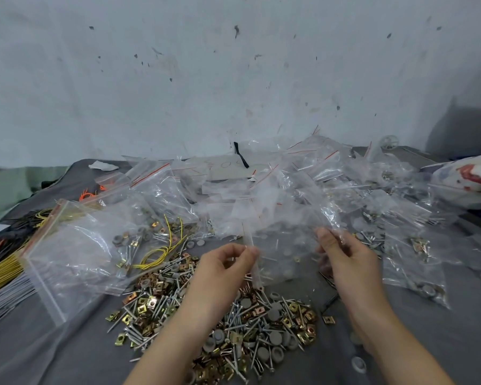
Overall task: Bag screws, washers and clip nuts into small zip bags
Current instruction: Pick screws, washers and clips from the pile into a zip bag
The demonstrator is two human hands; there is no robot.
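A loose heap of screws, grey washers and brass clip nuts (242, 323) lies on the grey cloth in front of me. Above it both hands hold one small clear zip bag (286, 245). My left hand (222, 270) pinches the bag's left edge between thumb and fingers. My right hand (345, 259) pinches its right edge. The bag is blurred, and I cannot make out what is inside it. Behind the hands sprawls a pile of small clear zip bags (303, 184), some with hardware inside.
A large zip bag (89, 245) holding hardware and yellow wire lies at the left. Bundles of yellow and grey cable ties (3, 276) lie at the far left edge. A white wall rises behind. A patterned cloth (467, 176) sits at the right.
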